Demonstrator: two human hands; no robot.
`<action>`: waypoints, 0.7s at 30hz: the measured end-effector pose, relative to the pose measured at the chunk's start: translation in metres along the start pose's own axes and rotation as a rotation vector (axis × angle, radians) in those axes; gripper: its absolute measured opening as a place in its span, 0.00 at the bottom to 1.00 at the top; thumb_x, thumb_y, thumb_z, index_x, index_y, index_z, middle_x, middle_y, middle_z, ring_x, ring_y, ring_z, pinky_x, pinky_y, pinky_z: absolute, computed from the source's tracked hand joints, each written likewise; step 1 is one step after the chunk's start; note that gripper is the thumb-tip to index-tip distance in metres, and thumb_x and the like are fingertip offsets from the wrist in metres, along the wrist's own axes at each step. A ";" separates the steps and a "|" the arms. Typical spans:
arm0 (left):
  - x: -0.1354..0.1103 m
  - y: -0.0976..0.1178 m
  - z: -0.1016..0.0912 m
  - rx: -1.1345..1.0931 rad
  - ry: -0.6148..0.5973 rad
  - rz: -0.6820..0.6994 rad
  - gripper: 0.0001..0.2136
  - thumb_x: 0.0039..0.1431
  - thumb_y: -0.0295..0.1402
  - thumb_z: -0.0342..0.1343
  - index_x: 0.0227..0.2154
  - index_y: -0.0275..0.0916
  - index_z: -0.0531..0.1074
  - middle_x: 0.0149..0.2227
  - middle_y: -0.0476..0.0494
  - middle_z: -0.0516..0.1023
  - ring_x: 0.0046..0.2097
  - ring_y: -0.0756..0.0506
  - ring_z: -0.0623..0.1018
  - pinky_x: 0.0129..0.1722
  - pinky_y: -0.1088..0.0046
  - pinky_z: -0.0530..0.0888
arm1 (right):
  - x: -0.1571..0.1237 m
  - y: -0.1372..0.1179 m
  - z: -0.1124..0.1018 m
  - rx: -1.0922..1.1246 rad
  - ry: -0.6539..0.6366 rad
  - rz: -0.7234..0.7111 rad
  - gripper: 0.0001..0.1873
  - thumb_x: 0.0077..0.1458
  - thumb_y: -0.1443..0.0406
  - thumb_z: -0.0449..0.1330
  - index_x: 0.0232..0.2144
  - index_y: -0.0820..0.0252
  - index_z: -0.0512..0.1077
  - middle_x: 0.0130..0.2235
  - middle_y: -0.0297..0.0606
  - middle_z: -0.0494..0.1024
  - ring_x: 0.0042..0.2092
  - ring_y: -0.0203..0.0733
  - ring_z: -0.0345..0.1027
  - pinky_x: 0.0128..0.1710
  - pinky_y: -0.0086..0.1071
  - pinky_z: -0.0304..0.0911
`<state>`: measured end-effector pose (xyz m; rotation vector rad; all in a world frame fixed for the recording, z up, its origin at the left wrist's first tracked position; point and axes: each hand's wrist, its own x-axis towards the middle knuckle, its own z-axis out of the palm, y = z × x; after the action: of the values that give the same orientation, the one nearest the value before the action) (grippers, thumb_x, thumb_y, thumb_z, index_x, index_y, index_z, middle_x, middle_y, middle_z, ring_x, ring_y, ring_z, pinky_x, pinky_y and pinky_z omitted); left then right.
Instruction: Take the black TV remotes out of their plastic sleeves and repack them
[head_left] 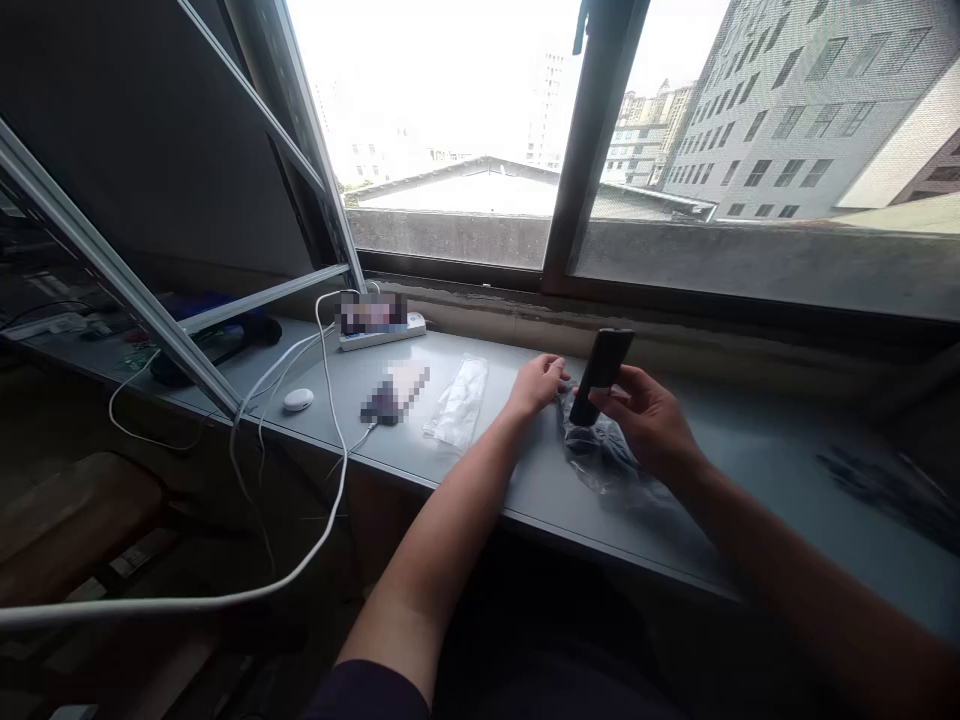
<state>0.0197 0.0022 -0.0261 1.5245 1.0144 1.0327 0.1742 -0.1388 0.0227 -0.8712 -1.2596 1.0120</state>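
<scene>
My right hand (pixel 651 418) is closed around a slim black rectangular device (pixel 606 362), phone-like in shape, holding it tilted upright above the table. Under it lies a crumpled clear plastic bag (pixel 600 462) with dark contents that I cannot make out. At the bag's far left edge, my left hand (pixel 538 384) has its fingers curled and pressed together on the plastic. A flat whitish plastic packet (pixel 459 402) rests left of that hand.
Farther left are a blurred-out phone-like object (pixel 396 392) with a cable, a white round case (pixel 298 400) and a power strip (pixel 384 333). A white cable (pixel 341 490) loops past the table's front edge. Metal framing (pixel 277 290) stands left; dark items (pixel 885 485) lie right.
</scene>
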 end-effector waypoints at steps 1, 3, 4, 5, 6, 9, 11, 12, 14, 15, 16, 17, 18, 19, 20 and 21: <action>0.000 0.000 0.000 0.007 -0.004 -0.002 0.14 0.79 0.41 0.53 0.54 0.38 0.78 0.47 0.39 0.88 0.39 0.47 0.85 0.40 0.72 0.77 | -0.001 0.002 0.001 -0.068 0.012 -0.080 0.23 0.58 0.58 0.81 0.54 0.48 0.83 0.49 0.37 0.89 0.51 0.52 0.86 0.59 0.50 0.80; 0.000 -0.001 0.000 0.021 -0.009 0.002 0.14 0.80 0.41 0.53 0.54 0.39 0.78 0.47 0.39 0.88 0.40 0.47 0.86 0.42 0.72 0.78 | -0.001 0.003 0.002 -0.170 0.007 -0.223 0.18 0.60 0.58 0.80 0.51 0.48 0.84 0.50 0.38 0.88 0.56 0.55 0.84 0.64 0.54 0.76; 0.001 -0.001 -0.001 0.025 -0.009 0.005 0.14 0.80 0.41 0.53 0.54 0.39 0.78 0.47 0.39 0.88 0.40 0.47 0.86 0.42 0.71 0.78 | -0.002 0.003 0.002 -0.211 -0.005 -0.293 0.16 0.60 0.59 0.80 0.49 0.48 0.84 0.51 0.39 0.88 0.59 0.56 0.83 0.67 0.55 0.74; 0.001 -0.002 -0.001 0.026 -0.009 0.008 0.14 0.79 0.41 0.54 0.54 0.39 0.78 0.46 0.40 0.88 0.40 0.46 0.86 0.42 0.71 0.78 | -0.002 0.003 0.003 -0.245 -0.021 -0.357 0.15 0.60 0.60 0.80 0.48 0.47 0.85 0.52 0.39 0.87 0.61 0.57 0.81 0.70 0.56 0.71; 0.001 -0.002 -0.001 0.027 -0.008 0.010 0.14 0.79 0.41 0.54 0.53 0.38 0.78 0.46 0.40 0.88 0.40 0.46 0.86 0.42 0.71 0.78 | -0.001 0.003 0.002 -0.271 -0.041 -0.403 0.14 0.60 0.61 0.80 0.47 0.47 0.85 0.52 0.39 0.87 0.64 0.58 0.79 0.72 0.57 0.69; 0.001 -0.002 -0.002 0.039 0.000 0.021 0.13 0.79 0.40 0.53 0.53 0.38 0.78 0.45 0.41 0.88 0.39 0.46 0.86 0.42 0.71 0.78 | -0.001 0.005 0.001 -0.305 -0.088 -0.420 0.15 0.59 0.62 0.80 0.47 0.45 0.85 0.52 0.39 0.87 0.68 0.60 0.76 0.73 0.58 0.67; 0.000 -0.002 -0.002 0.063 0.008 0.034 0.12 0.79 0.39 0.53 0.52 0.38 0.79 0.44 0.42 0.87 0.38 0.47 0.86 0.44 0.71 0.79 | -0.002 0.007 0.000 -0.309 -0.103 -0.403 0.15 0.59 0.61 0.80 0.47 0.46 0.84 0.53 0.40 0.87 0.68 0.61 0.76 0.72 0.59 0.68; 0.000 -0.001 -0.003 0.074 0.012 0.038 0.12 0.79 0.38 0.54 0.52 0.38 0.79 0.44 0.42 0.87 0.38 0.47 0.86 0.44 0.71 0.79 | -0.002 0.008 0.001 -0.310 -0.105 -0.398 0.15 0.59 0.61 0.80 0.47 0.46 0.84 0.53 0.41 0.87 0.67 0.61 0.76 0.72 0.59 0.69; -0.001 -0.001 -0.003 0.084 0.015 0.036 0.12 0.78 0.38 0.54 0.53 0.39 0.79 0.45 0.42 0.87 0.38 0.47 0.85 0.46 0.70 0.79 | -0.004 0.007 0.002 -0.317 -0.104 -0.390 0.14 0.59 0.61 0.80 0.47 0.47 0.84 0.53 0.41 0.87 0.67 0.60 0.77 0.72 0.58 0.68; -0.001 -0.001 -0.003 0.080 0.015 0.030 0.12 0.78 0.38 0.54 0.53 0.39 0.79 0.45 0.41 0.88 0.38 0.47 0.85 0.46 0.70 0.79 | -0.004 0.007 0.003 -0.323 -0.098 -0.384 0.14 0.59 0.61 0.80 0.47 0.47 0.84 0.54 0.41 0.88 0.66 0.60 0.78 0.72 0.58 0.68; -0.002 -0.001 -0.003 0.070 0.013 0.024 0.13 0.78 0.38 0.54 0.54 0.39 0.79 0.46 0.41 0.88 0.38 0.46 0.85 0.46 0.69 0.79 | -0.005 0.006 0.004 -0.330 -0.089 -0.374 0.14 0.60 0.60 0.80 0.47 0.47 0.84 0.54 0.41 0.88 0.64 0.59 0.80 0.72 0.57 0.69; -0.002 -0.001 -0.003 0.057 0.009 0.018 0.13 0.78 0.38 0.54 0.54 0.39 0.79 0.47 0.41 0.88 0.39 0.46 0.85 0.46 0.69 0.79 | -0.006 0.005 0.005 -0.339 -0.078 -0.362 0.14 0.60 0.59 0.79 0.47 0.48 0.85 0.54 0.41 0.88 0.62 0.58 0.81 0.71 0.56 0.70; -0.003 0.000 -0.002 0.046 0.005 0.013 0.13 0.78 0.38 0.54 0.54 0.39 0.79 0.47 0.40 0.88 0.39 0.46 0.85 0.46 0.69 0.79 | -0.006 0.004 0.006 -0.347 -0.063 -0.350 0.13 0.61 0.58 0.79 0.47 0.48 0.85 0.54 0.41 0.88 0.61 0.57 0.82 0.69 0.56 0.72; -0.003 0.000 -0.002 0.037 0.001 0.009 0.13 0.79 0.38 0.53 0.55 0.39 0.79 0.47 0.40 0.89 0.39 0.46 0.85 0.46 0.69 0.79 | -0.007 0.004 0.006 -0.351 -0.047 -0.334 0.13 0.62 0.57 0.78 0.47 0.48 0.85 0.54 0.42 0.88 0.60 0.57 0.82 0.68 0.55 0.74; -0.003 0.000 -0.002 0.032 -0.001 0.006 0.13 0.79 0.38 0.53 0.55 0.39 0.78 0.47 0.40 0.89 0.39 0.47 0.85 0.45 0.70 0.79 | -0.007 0.004 0.006 -0.349 -0.026 -0.318 0.14 0.62 0.56 0.78 0.47 0.48 0.85 0.53 0.42 0.88 0.58 0.57 0.83 0.66 0.55 0.75; -0.003 0.001 -0.001 0.031 -0.002 0.003 0.13 0.79 0.38 0.53 0.55 0.39 0.78 0.47 0.40 0.89 0.38 0.47 0.85 0.44 0.70 0.79 | -0.006 0.004 0.006 -0.340 -0.003 -0.298 0.14 0.62 0.55 0.78 0.48 0.49 0.85 0.52 0.42 0.89 0.57 0.57 0.83 0.65 0.55 0.75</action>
<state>0.0175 -0.0005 -0.0254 1.5522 1.0315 1.0217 0.1677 -0.1433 0.0173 -0.9038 -1.5382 0.5719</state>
